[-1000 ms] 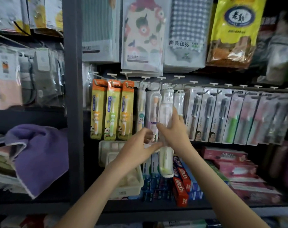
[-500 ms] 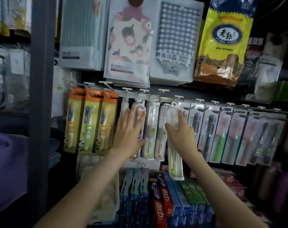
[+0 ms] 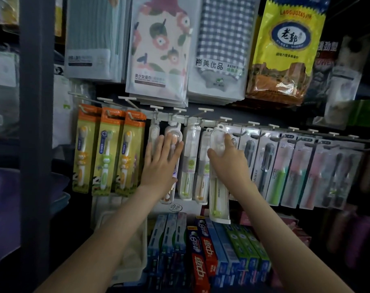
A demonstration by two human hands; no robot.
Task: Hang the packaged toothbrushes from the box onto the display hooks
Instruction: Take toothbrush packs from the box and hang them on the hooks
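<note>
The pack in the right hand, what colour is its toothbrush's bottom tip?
Light green tip inside the clear pack; the head view shows it.

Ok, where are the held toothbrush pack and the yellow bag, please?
held toothbrush pack (image 3: 219,203): head view, on its clear lower half.
yellow bag (image 3: 284,62): head view, on the yellow area under its logo.

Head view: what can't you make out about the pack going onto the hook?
- Whether the clear toothbrush pack is threaded onto the display hook: head view, hang hole too small and pale; right hand grips the pack's top.
- Hanging pack front: head view, covered by the flat left hand.
- Far-right packs labels: head view, dark and blurred.
</note>
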